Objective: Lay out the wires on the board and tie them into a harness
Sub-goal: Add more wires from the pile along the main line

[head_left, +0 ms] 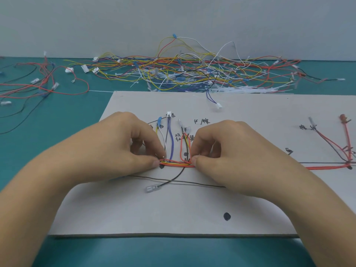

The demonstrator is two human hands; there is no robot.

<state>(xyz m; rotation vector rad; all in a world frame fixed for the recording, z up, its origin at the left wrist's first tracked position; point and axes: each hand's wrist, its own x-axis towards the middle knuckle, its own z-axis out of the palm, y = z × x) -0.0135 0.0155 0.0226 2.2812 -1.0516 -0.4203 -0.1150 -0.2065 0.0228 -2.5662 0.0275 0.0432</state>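
Observation:
A grey board (173,209) with handwritten labels and black dots lies on the green table. Across its middle runs a bundle of red, orange and yellow wires (177,163). My left hand (123,147) pinches the bundle's left end between thumb and fingers. My right hand (229,151) pinches it a short way to the right. Blue, white, yellow and black branch wires (170,137) rise from the bundle to connectors at the top. A black wire with a clear terminal (152,189) trails toward me. At the board's right, red and black wires (327,143) branch upward.
A large tangle of loose coloured wires and white cable ties (192,74) lies behind the board against the wall. More red and black wires (38,85) sprawl over the green table (57,120) at the left. A blue wire with a white plug (218,105) overhangs the board's far edge.

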